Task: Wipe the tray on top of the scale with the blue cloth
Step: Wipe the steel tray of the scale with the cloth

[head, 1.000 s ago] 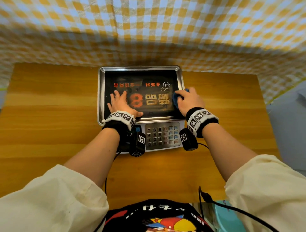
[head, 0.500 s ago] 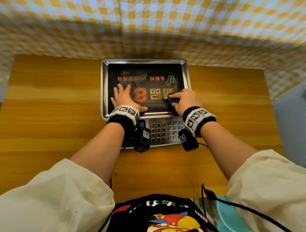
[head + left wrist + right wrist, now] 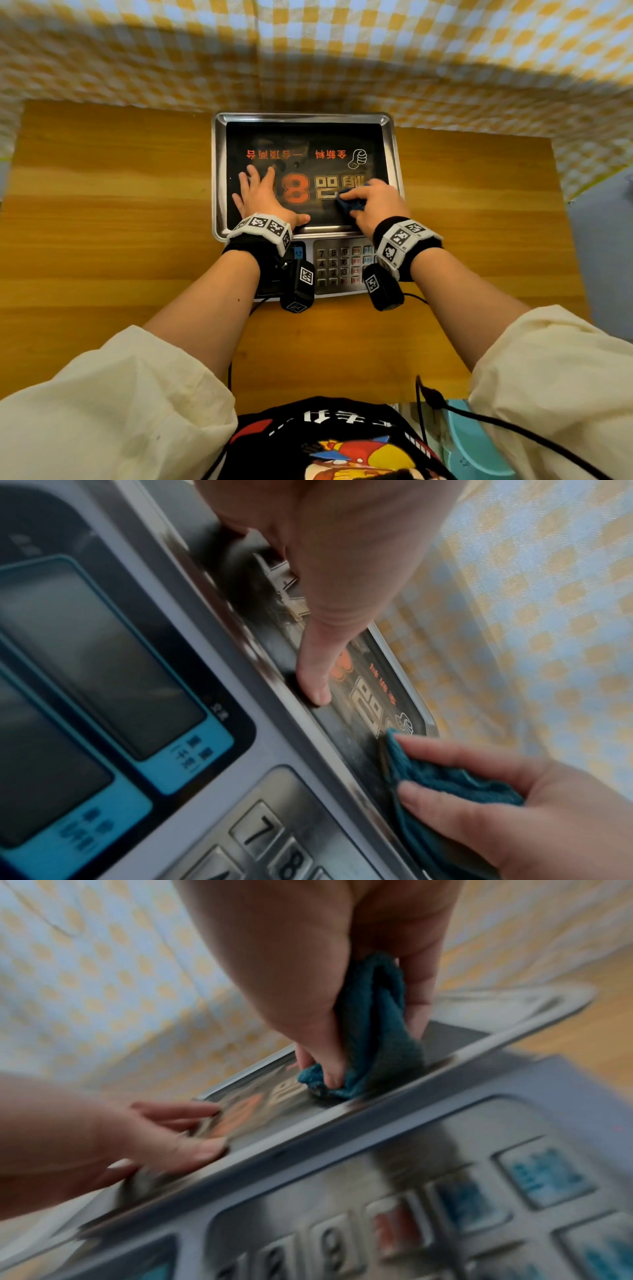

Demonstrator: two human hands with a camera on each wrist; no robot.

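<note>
The right hand (image 3: 375, 202) has its fingers curled round the bunched blue cloth (image 3: 349, 205), pressing it down on the near right part of the tray (image 3: 219, 178) — the right wrist view shows the cloth (image 3: 373, 1031) folded between thumb and fingers, its lower edge on the tray floor just inside the near rim, though that picture is blurred. The left hand (image 3: 262, 197) lies flat on the near left part of the tray, fingers straight and spread, the thumb stretched out along the near rim; it holds nothing. From the left wrist view the thumb tip (image 3: 316, 688) touches the dark floor beside the rim.

The tray is steel with a dark printed bottom showing an orange 8 and lettering. It sits on top of the scale (image 3: 342, 265), whose keypad and display panel (image 3: 103, 656) face the person. The scale stands on a wooden table (image 3: 102, 205) — behind it hangs a yellow checked cloth (image 3: 308, 51).
</note>
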